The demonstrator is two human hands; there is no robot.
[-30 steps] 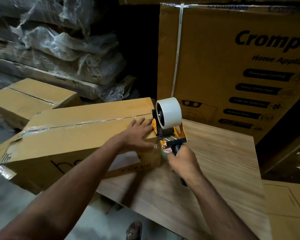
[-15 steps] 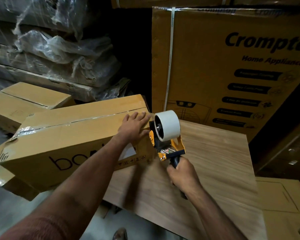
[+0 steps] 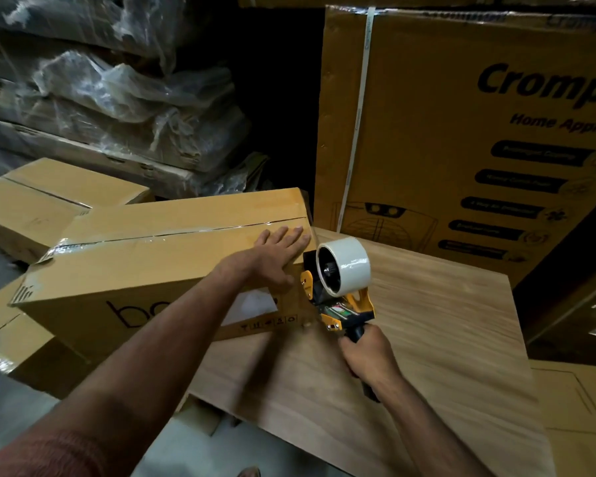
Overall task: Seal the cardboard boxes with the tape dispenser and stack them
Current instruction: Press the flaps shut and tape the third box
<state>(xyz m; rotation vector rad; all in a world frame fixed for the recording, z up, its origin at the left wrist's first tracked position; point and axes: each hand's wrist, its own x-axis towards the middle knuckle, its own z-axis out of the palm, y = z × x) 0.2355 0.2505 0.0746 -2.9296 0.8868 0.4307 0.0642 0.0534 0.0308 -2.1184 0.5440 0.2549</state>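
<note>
A long brown cardboard box (image 3: 145, 270) lies across the left edge of a wooden board (image 3: 410, 356), with clear tape along its top seam. My left hand (image 3: 272, 256) lies flat on the box's right end, fingers spread. My right hand (image 3: 369, 356) grips the black handle of a yellow tape dispenser (image 3: 338, 290) with a white tape roll, held just off the box's right end. A thin strip of tape seems to run from the box's corner toward the roll.
A second taped box (image 3: 49, 201) sits at the left behind the first. A tall printed carton (image 3: 461, 139) stands behind the board. Plastic-wrapped flat packs (image 3: 111, 108) pile at the back left. Another flat carton (image 3: 578, 414) lies at the right.
The dispenser has moved right and down, off the box's end. My left hand stays pressed on the box's right end. The camera has shifted slightly.
</note>
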